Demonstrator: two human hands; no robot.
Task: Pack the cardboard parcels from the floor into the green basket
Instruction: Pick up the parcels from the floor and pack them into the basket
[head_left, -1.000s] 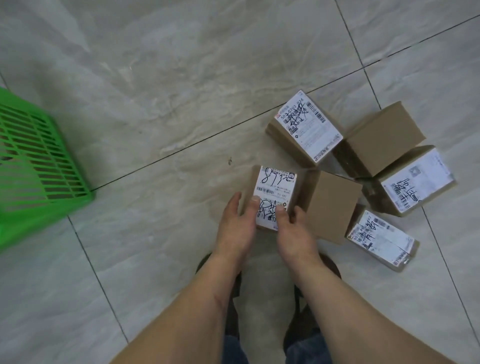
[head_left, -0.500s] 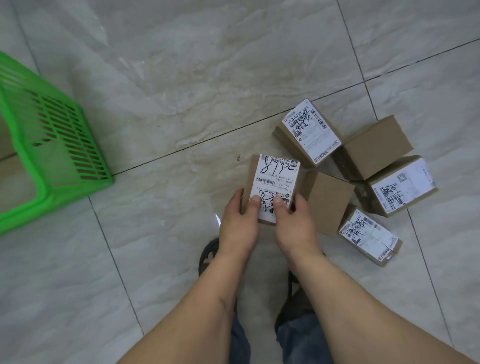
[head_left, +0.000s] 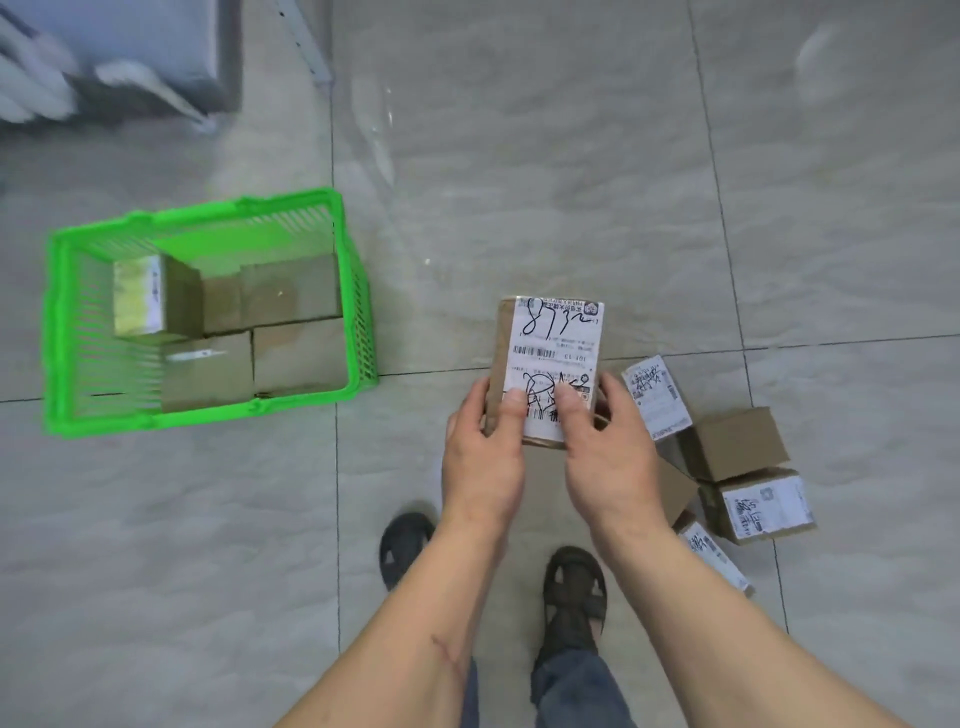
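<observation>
Both my left hand (head_left: 480, 447) and my right hand (head_left: 605, 452) grip a cardboard parcel (head_left: 548, 358) with a white label marked in black pen, held up above the floor. The green basket (head_left: 358, 291) stands on the floor to the left and holds several brown parcels. On the floor at the right lie more parcels: a labelled one (head_left: 655, 397), a plain brown one (head_left: 735, 441), a labelled one (head_left: 761, 504) and another labelled one (head_left: 714, 556) partly hidden by my right forearm. One more plain box (head_left: 678, 491) shows behind my right wrist.
My two sandalled feet (head_left: 574, 587) stand on the pale tiled floor below the hands. A grey piece of furniture (head_left: 156, 52) and a thin metal leg (head_left: 306, 41) are at the top left, beyond the basket.
The parcel has been lifted off the floor in both hands. The view has swung left and risen, so the whole basket with its parcels has come into sight.
</observation>
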